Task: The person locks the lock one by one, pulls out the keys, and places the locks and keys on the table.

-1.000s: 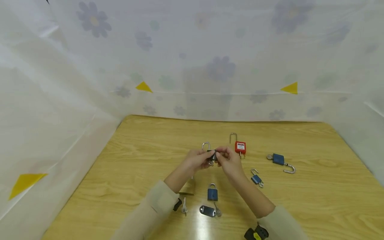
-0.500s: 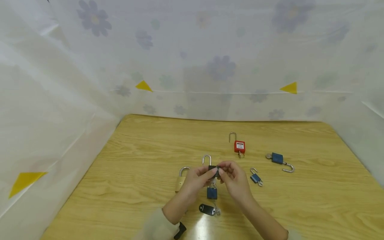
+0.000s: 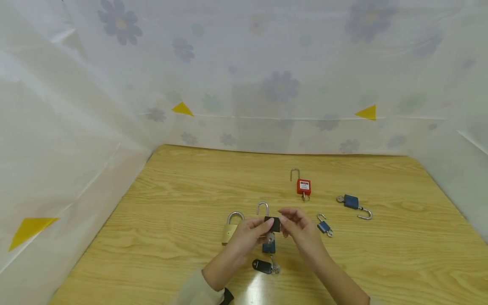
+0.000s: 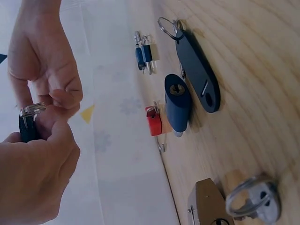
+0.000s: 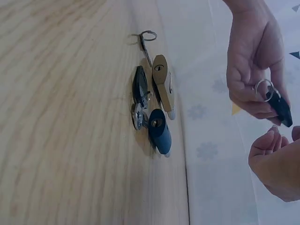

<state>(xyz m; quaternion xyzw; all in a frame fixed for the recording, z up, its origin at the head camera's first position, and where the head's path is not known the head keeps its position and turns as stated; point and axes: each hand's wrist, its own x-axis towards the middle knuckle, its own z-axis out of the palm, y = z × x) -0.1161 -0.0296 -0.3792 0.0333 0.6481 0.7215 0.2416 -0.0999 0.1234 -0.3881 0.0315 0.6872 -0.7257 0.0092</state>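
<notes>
My left hand pinches a black padlock between thumb and fingers. Its shackle stands raised, and a key on a ring hangs at its bottom. Beside the padlock's right edge is my right hand, fingers loosely bent with nothing visible in them. In the right wrist view a small gap shows between that hand and the padlock. Beneath the hands lie a blue padlock with its shackle down and a black key tag with keys. Left of them lies a brass padlock.
Further back on the wooden table is a red padlock with its shackle up. Two more blue padlocks, one larger and one small, lie to the right. A silver key lies near the brass padlock. Patterned sheeting encloses the table.
Both hands have come nearer to me with the black padlock. The right fingers, earlier on the padlock, have drawn off to its right edge. The brass padlock is more exposed.
</notes>
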